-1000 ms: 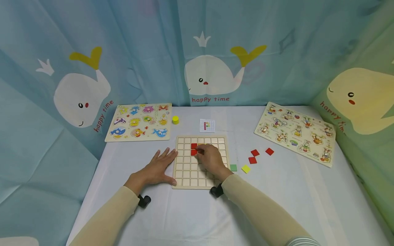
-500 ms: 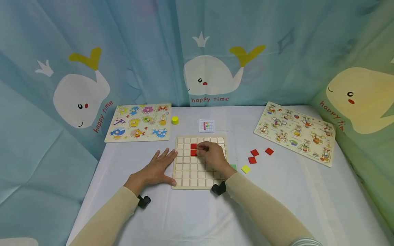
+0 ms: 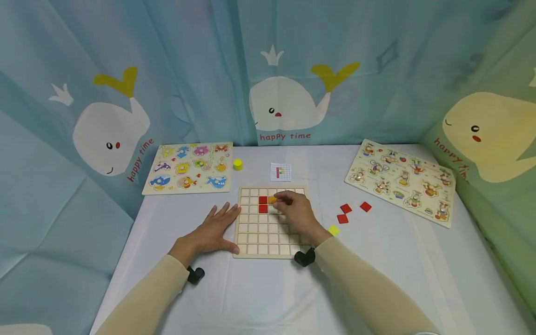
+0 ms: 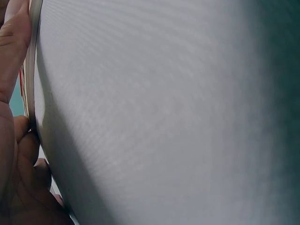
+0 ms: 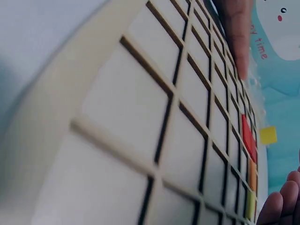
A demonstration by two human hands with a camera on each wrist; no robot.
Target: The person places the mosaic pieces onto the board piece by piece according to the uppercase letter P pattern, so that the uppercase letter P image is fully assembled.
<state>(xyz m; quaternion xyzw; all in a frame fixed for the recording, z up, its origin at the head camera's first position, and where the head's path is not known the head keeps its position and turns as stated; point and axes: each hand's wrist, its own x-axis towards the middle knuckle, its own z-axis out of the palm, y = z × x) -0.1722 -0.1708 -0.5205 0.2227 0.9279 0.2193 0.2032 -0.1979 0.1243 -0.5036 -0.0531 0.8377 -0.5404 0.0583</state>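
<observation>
A wooden grid board [image 3: 268,251] lies on the white table, with two red tiles [image 3: 263,209] one above the other in its cells. Right of the upper red tile is an orange tile [image 3: 272,200]. The right wrist view also shows a yellow tile [image 5: 251,206] beyond the orange one, which the hand covers in the head view. My right hand [image 3: 299,214] hovers over the board, fingers loosely bent, fingertips right at the orange tile. My left hand [image 3: 213,230] rests spread at the board's left edge, its thumb at the lower corner and fingertips touching the side.
Loose red tiles [image 3: 343,218] and a yellow tile [image 3: 333,230] lie right of the board. Behind it are a printed grid card [image 3: 280,172] and a yellow cylinder [image 3: 237,164]. Picture puzzle boards stand at back left [image 3: 188,167] and back right [image 3: 402,181].
My right hand has shifted slightly right and uncovered the orange tile; its wrist now hides the green tile beside the board. The left hand has stayed in place.
</observation>
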